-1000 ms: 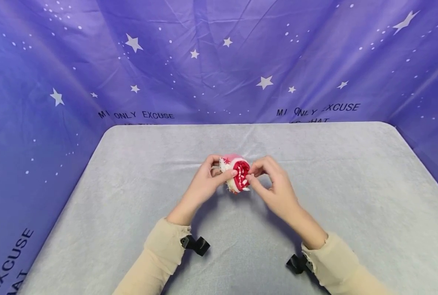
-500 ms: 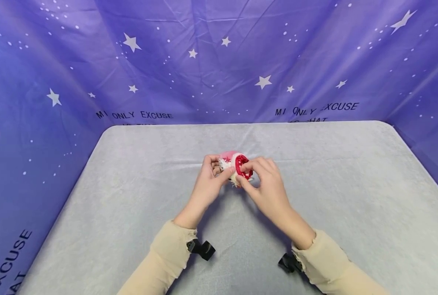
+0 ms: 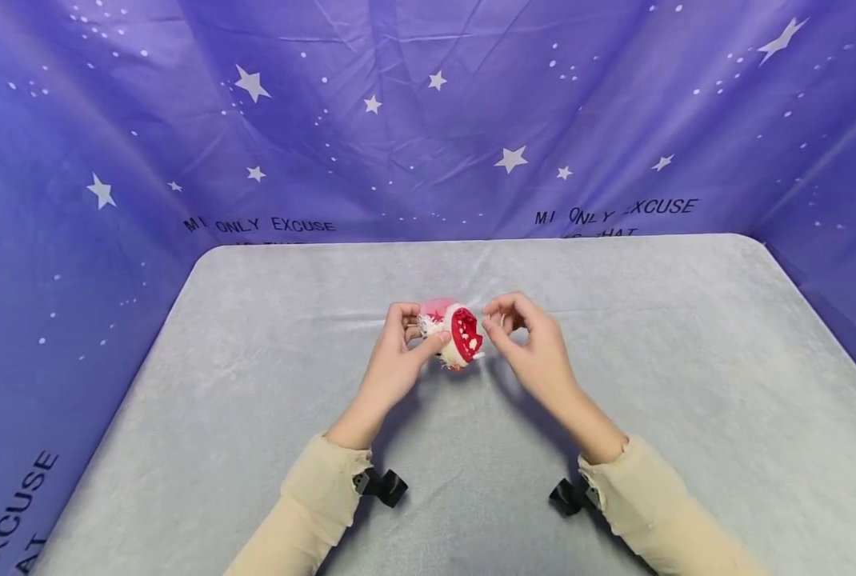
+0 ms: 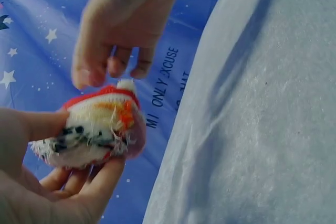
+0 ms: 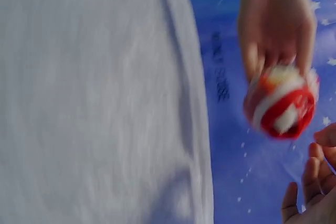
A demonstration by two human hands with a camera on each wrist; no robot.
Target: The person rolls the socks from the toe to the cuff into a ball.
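Note:
A rolled-up sock, pink, cream and red with white spots, is held over the table by my left hand. The thumb lies along its near side and the fingers go round the back. Its red folded opening faces right. In the left wrist view, loose threads and an orange patch show on the sock. My right hand hovers just right of the opening, fingers loosely bent and holding nothing. The right wrist view shows a small gap between the sock and the right hand's fingertips.
Grey cloth covers the table, whose far edge meets a purple-blue curtain printed with stars and lettering. Black wrist cameras sit at the left cuff and the right cuff.
My right fingers, at the rim and then inside the red opening, have come away to the right. My left hand has shifted slightly left with the sock.

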